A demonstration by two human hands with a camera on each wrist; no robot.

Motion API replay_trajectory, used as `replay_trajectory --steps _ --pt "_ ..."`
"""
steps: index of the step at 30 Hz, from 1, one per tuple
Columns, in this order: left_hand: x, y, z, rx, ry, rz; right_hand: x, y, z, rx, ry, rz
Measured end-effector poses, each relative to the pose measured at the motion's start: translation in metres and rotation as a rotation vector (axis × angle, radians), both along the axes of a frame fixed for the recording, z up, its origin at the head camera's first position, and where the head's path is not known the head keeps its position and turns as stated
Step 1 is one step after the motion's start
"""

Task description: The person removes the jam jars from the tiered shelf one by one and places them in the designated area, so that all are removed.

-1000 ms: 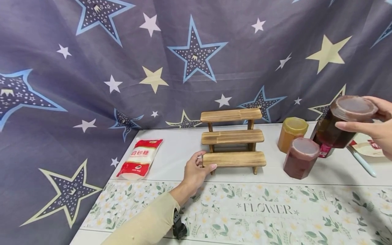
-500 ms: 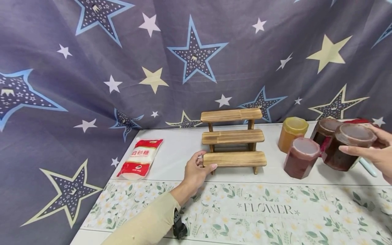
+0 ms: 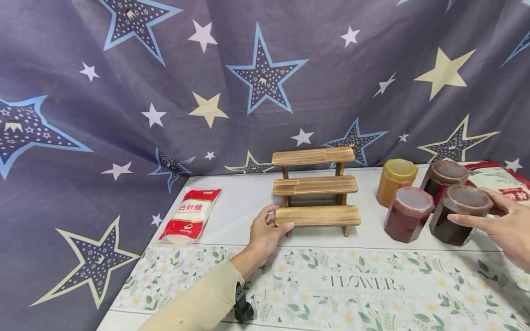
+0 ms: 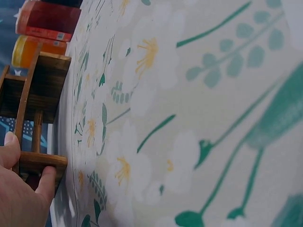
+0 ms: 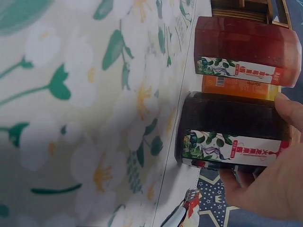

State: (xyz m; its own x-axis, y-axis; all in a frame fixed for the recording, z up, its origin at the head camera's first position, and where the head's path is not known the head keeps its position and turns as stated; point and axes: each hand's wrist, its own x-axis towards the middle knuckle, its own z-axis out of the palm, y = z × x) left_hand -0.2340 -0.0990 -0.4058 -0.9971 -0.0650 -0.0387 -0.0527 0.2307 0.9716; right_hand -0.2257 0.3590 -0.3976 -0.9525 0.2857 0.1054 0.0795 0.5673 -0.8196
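A three-tiered wooden rack [image 3: 316, 216] stands at the back of the table. My left hand [image 3: 265, 233] holds the left end of its lowest shelf, thumb in front; the left wrist view shows the same grip on the wood [image 4: 45, 161]. At the right, my right hand [image 3: 507, 225] grips a dark, octagonal jar [image 3: 451, 226] near its lid. The jar appears upright on the table, and its white label [image 5: 232, 146] shows in the right wrist view. Just left of it is a red jar [image 3: 407, 218]. Behind these stand a yellow-orange jar [image 3: 395, 181] and another dark jar [image 3: 443, 174].
A red-and-white bag [image 3: 190, 216] lies left of the rack. Another red-and-white bag [image 3: 503, 181] lies behind my right hand. A floral strip [image 3: 352, 285] runs along the table's front, and a star-patterned cloth [image 3: 232, 69] hangs behind.
My right hand has lowered the dark jar from the air to the table, right of the red jar. The pale-handled utensil seen earlier is now hidden. My left hand has stayed on the rack.
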Motion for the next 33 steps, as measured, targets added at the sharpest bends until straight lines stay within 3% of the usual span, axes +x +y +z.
replay_trajectory --steps 19,29,33 --pt "-0.001 0.000 0.002 0.004 0.007 0.013 0.000 -0.002 0.001 0.045 0.003 0.029" --pt "-0.003 -0.002 0.000 0.002 -0.004 0.012 0.001 -0.005 0.003 0.192 0.025 0.093" --pt "-0.003 -0.002 -0.001 0.012 -0.022 0.025 0.001 -0.012 0.016 0.301 0.085 0.087"
